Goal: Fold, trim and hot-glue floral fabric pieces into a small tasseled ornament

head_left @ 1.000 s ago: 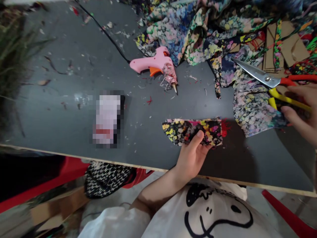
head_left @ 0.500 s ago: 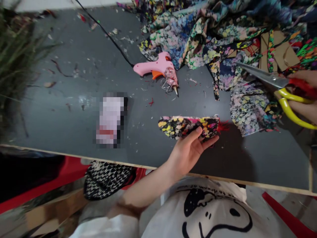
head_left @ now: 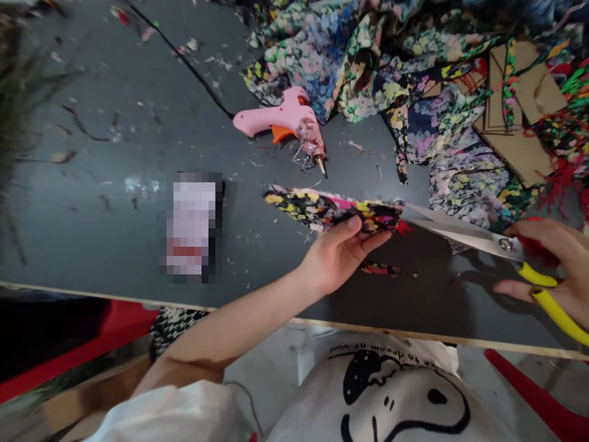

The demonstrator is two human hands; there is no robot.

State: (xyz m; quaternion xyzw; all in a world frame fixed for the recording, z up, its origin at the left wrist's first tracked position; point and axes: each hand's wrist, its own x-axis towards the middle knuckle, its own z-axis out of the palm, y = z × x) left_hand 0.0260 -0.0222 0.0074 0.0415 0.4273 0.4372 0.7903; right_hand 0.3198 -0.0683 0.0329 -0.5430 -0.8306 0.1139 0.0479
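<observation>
My left hand (head_left: 338, 248) grips a long, narrow piece of floral fabric (head_left: 317, 209) between thumb and fingers, held slightly above the dark table. A red tuft (head_left: 405, 228) sticks out at the fabric's right end. In my right hand (head_left: 552, 252) is a pair of scissors (head_left: 469, 233) with red and yellow handles. Their blades point left, and the tips are close to the fabric's right end; I cannot tell if they touch it. Below my left hand a thin floral scrap (head_left: 381, 269) lies on the table.
A pink glue gun (head_left: 283, 116) with a black cord lies beyond the fabric. To its left is a blurred-out phone (head_left: 192, 224). Heaped floral cloth (head_left: 359, 67) and cardboard pieces (head_left: 518, 147) fill the back right. Dry grassy stems (head_left: 23, 116) stand at far left.
My right hand has brought the scissors down and left, from over the cloth pile to the fabric's right end. My left hand has raised and slightly tilted the fabric.
</observation>
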